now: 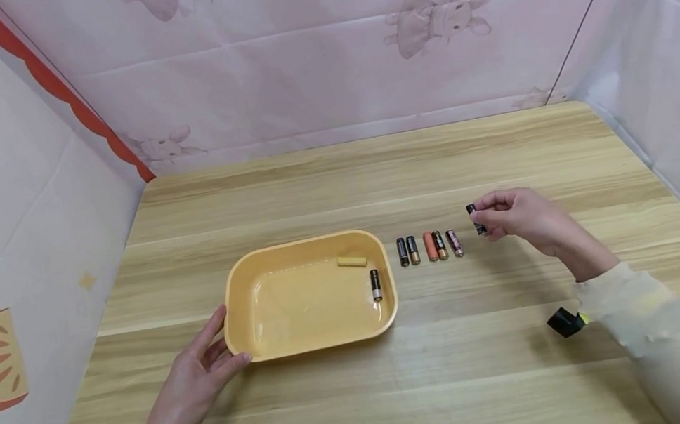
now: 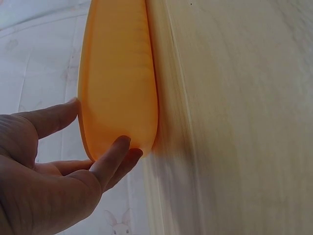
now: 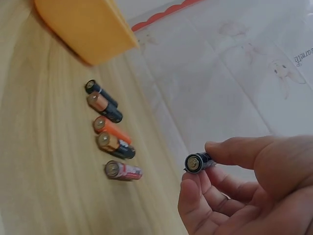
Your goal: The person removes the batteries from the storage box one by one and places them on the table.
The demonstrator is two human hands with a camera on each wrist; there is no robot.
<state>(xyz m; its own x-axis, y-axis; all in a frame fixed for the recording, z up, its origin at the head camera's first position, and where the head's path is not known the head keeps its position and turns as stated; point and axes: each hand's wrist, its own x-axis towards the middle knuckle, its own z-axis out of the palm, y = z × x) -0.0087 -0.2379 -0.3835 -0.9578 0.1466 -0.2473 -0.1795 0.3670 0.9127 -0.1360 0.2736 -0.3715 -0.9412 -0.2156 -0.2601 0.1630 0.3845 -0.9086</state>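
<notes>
My right hand (image 1: 522, 218) pinches a black battery (image 1: 477, 219) between thumb and fingers above the table; its end faces the camera in the right wrist view. To the left of this hand several batteries lie in a row: a black one (image 1: 402, 252), a black-and-copper one (image 1: 413, 249), an orange one (image 1: 430, 247), another black-and-copper one (image 1: 440, 245) and a pinkish one (image 1: 455, 242). My left hand (image 1: 197, 374) holds the left near corner of a yellow plastic tray (image 1: 306, 350), thumb and fingers against rim and outer wall. Inside lie a yellow battery (image 1: 352, 261) and a black battery (image 1: 376, 285).
The wood-grain table (image 1: 463, 381) carries the tray and the row. Printed sheets hang behind it (image 1: 324, 79) and at both sides. A small black device (image 1: 565, 322) sticks out from the right sleeve (image 1: 639, 310).
</notes>
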